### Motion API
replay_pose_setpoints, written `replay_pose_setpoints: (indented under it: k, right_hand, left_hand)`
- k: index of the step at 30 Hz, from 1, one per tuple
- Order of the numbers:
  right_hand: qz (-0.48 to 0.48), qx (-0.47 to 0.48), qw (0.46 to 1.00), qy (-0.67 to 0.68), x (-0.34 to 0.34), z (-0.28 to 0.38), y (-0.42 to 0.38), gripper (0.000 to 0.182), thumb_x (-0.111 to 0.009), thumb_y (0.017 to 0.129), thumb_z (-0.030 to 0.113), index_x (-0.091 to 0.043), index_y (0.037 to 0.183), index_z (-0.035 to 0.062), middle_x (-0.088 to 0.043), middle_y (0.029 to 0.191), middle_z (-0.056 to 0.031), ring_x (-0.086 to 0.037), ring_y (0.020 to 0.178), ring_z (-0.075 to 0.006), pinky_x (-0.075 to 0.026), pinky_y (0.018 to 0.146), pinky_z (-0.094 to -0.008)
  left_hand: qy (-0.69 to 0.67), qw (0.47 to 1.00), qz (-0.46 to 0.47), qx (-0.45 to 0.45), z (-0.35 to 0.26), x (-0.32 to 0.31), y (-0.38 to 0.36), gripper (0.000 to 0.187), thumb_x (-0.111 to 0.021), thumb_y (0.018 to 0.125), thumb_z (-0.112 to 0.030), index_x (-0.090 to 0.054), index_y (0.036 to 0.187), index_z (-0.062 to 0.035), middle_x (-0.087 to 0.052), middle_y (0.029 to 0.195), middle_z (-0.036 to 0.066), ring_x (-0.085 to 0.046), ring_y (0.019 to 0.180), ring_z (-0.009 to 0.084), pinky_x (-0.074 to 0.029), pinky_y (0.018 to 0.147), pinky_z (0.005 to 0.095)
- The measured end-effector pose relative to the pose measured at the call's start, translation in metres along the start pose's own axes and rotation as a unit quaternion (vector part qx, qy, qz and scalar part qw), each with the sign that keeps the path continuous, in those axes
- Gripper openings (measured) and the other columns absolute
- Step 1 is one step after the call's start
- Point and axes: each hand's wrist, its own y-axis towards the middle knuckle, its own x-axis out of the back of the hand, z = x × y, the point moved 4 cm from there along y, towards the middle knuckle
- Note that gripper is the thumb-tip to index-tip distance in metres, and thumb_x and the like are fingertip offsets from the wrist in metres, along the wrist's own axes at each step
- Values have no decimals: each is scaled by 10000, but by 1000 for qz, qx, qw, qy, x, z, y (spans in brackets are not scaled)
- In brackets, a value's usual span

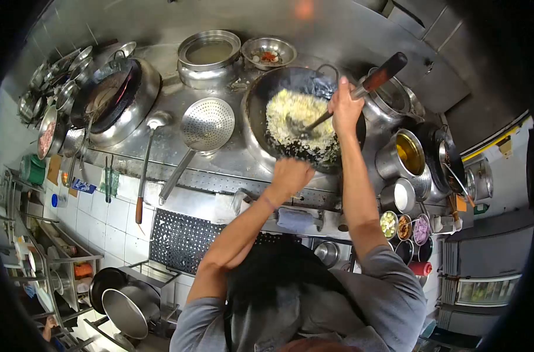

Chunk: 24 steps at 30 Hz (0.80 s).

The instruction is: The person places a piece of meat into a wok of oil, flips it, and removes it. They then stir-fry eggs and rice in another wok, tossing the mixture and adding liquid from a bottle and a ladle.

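A large dark wok (261, 108) sits on the stove, its far loop handle standing up at the back. Pale yellow and white food that looks like rice with egg (293, 105) fills its middle. My right hand (345, 108) is closed around the shaft of a long wok ladle (321, 121), just below its wooden grip. The ladle's head lies in the food, somewhat blurred. At the wok's near rim my left hand (293, 176) is closed in a fist, apparently gripping the wok there; the held part is hidden under the fingers.
A perforated strainer (208, 124) and a wooden-handled ladle (148, 158) lie left of the wok. A second wok (105, 94) stands farther left. Behind are a pot of liquid (209, 51) and a bowl (269, 53). A pot of yellow liquid (409, 149) and ingredient containers (421, 229) are right.
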Motion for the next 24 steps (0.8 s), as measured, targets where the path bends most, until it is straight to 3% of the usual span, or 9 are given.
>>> replay_pose_setpoints:
  k: [3, 4, 6, 8, 11, 13, 18, 20, 24]
  right_hand:
    - [24, 6, 999, 45, 14, 54, 29, 398, -669, 958, 325, -472, 680, 120, -416, 521, 31, -368, 376, -89, -281, 353, -271]
    - [19, 10, 999, 28, 15, 88, 27, 427, -689, 940, 353, -460, 655, 134, -412, 517, 30, -363, 374, -85, -263, 349, -273]
    - [-44, 20, 999, -8, 15, 139, 14, 482, -670, 952, 385, -423, 616, 145, -351, 513, 48, -313, 400, -74, -223, 388, -265]
    - [32, 64, 997, 23, 17, 148, 3, 504, -653, 959, 415, -396, 617, 151, -333, 526, 49, -293, 414, -69, -213, 393, -268]
    - [-67, -10, 998, -4, 20, 59, 10, 469, -663, 955, 396, -398, 648, 158, -355, 529, 50, -293, 403, -77, -228, 369, -266]
    - [40, -2, 999, 13, 23, -25, 23, 425, -611, 994, 326, -383, 673, 164, -309, 501, 37, -292, 389, -106, -265, 382, -289]
    - [103, -13, 993, 58, 24, 70, 26, 455, -637, 979, 284, -382, 630, 142, -310, 477, 33, -284, 367, -79, -249, 350, -283]
    - [92, -31, 995, 21, 22, 77, 14, 422, -639, 976, 313, -411, 666, 137, -313, 491, 35, -278, 369, -89, -232, 365, -269]
    - [63, -42, 997, -29, 5, 74, -3, 394, -664, 964, 297, -432, 688, 138, -364, 511, 32, -309, 379, -81, -250, 367, -269]
  left_hand:
    - [2, 996, 85, 27, -15, 11, -68, 263, -644, 832, -296, -697, 640, -126, -680, 669, 149, -682, 612, 350, -554, 588, 472]
    - [-26, 996, -56, -59, -33, 41, -75, 248, -654, 816, -294, -685, 620, -144, -676, 646, 130, -677, 589, 331, -542, 558, 470]
    - [6, 998, 68, -15, -43, 45, -58, 255, -657, 800, -281, -668, 595, -130, -657, 613, 116, -662, 567, 328, -522, 525, 467]
    - [12, 1000, -5, -27, -48, 60, -8, 270, -650, 798, -272, -647, 581, -111, -645, 608, 119, -649, 560, 333, -505, 506, 468]
    - [17, 999, -30, -2, -27, 39, 24, 283, -643, 804, -272, -640, 580, -98, -637, 616, 146, -646, 569, 349, -511, 528, 468]
    - [11, 999, -32, 8, -13, 5, 5, 277, -643, 804, -273, -645, 586, -102, -638, 620, 156, -648, 572, 351, -516, 541, 466]
    - [0, 1000, -25, -11, -25, 8, -72, 206, -666, 791, -276, -693, 647, -132, -663, 637, 129, -661, 565, 331, -530, 549, 466]
    - [22, 998, 48, 24, -36, 24, -44, 173, -678, 785, -255, -706, 665, -133, -668, 646, 130, -656, 555, 327, -526, 530, 452]
    - [4, 999, -35, -27, -55, 65, 15, 235, -662, 796, -279, -690, 656, -93, -652, 628, 138, -649, 554, 333, -510, 502, 450]
